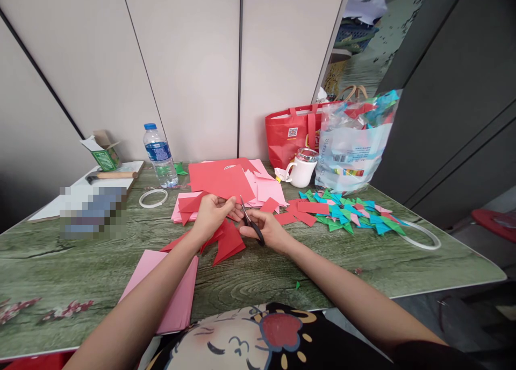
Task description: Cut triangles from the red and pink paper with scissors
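- Left hand [212, 213], frame centre: fingers pinched shut on a red paper piece [228, 240], which hangs down from the hand over the table.
- Right hand [268, 229], just right of the left: fingers closed through the black handles of scissors [250, 222]; blades point up toward the left hand's fingertips and meet the paper's edge there. How far the blades are parted: cannot tell.
- Table [282, 273]: green wood-grain top, fills the middle band of the frame.
- Red and pink sheet stack [226, 180] just behind the hands, centre frame, lying flat.
- Pink folded sheets [177, 300] lower left of centre, partly under the left forearm.
- Loose red cut pieces [302, 211] right of the hands, touching a heap of green, blue and pink triangles [355, 214] further right.
- Small green scrap [298, 285] on the table near the front edge, below the right forearm.
- Water bottle [160, 156] upright, left of centre, behind a white tape ring [153, 198].
- White mug [300, 168] upright behind the red cut pieces; red tote bag [292, 133] behind it against the wall.
- Clear plastic bag [355, 144] with coloured paper inside, upper right, standing beside the mug.
- Green carton [102, 152], open, upper left, above a hammer [110, 175] lying on a white board.
- White hoop [423, 235] at the right end of the table, near the triangle heap.
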A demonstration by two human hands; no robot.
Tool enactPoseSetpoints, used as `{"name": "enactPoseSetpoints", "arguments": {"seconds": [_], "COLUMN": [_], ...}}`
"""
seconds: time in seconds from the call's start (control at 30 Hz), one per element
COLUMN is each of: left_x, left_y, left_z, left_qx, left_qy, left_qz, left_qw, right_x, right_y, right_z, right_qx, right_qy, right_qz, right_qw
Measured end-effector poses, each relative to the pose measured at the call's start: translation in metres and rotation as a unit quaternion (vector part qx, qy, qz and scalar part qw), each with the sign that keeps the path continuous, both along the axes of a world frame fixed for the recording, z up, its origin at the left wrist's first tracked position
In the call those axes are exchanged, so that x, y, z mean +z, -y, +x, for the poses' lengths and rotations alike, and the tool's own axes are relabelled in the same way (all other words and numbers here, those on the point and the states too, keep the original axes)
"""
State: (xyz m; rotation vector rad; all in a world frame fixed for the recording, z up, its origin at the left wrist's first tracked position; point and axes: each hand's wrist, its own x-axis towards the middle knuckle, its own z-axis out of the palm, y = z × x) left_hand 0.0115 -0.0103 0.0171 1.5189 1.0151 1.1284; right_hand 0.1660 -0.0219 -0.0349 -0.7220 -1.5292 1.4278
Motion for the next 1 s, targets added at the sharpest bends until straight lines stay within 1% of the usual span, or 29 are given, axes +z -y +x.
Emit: {"name": "enactPoseSetpoints", "arguments": {"seconds": [0.2,0.33,0.6,0.87,1.0], "left_x": [-0.0016,-0.0024,-0.0024,-0.0021,-0.0027], "left_y": [-0.0005,-0.001,-0.0013,-0.0002,-0.0003], "left_z": [-0.0002,-0.0008,-0.0012,-0.0008,-0.0009], "left_qx": [0.005,-0.002,-0.011,-0.013,-0.013], "left_qy": [0.015,0.019,0.024,0.029,0.028], "left_qz": [-0.009,-0.01,-0.015,-0.015,-0.012], "left_qw": [1.0,1.0,1.0,0.999,0.999], "right_x": [-0.0015,-0.0036,0.0007,-0.0019,-0.003], "right_y": [-0.0007,-0.0016,0.0002,-0.0018,-0.0019], "right_z": [-0.0006,-0.0012,-0.0014,0.0002,0.0008], "right_qx": [-0.008,-0.013,-0.024,-0.04,-0.043], "right_qy": [0.004,-0.002,0.012,0.029,0.033], "right_qz": [0.006,0.006,0.011,0.024,0.018], "right_qw": [1.0,1.0,1.0,0.998,0.998]}}
